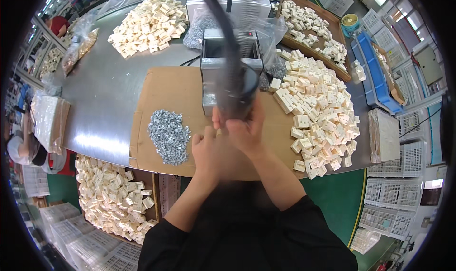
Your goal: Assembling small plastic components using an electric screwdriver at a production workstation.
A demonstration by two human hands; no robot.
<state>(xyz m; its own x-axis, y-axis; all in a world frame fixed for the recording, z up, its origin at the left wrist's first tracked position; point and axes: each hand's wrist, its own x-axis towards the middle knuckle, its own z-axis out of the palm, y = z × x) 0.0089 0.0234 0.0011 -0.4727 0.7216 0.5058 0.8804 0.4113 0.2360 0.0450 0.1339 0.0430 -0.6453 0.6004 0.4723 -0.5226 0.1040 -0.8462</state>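
Note:
A black electric screwdriver [233,92] hangs upright in front of me from a dark cable and a coiled spring, blurred by motion. My right hand [248,130] is closed around its lower part, which hides some of the fingers. Beside it, to the left and slightly nearer, my left hand [205,152] has its fingers curled together; what they pinch is too blurred to make out. Both hands are above a brown cardboard sheet [161,90]. Left of my left hand lies a heap of small silvery metal parts [169,137]. A boxy metal machine [209,71] stands behind the screwdriver.
Cream plastic socket pieces form a large heap [323,114] at right and another heap [151,24] at far left. A wooden tray [339,66] holds more at far right. A box of pieces [114,197] stands below the metal table [95,104] at near left.

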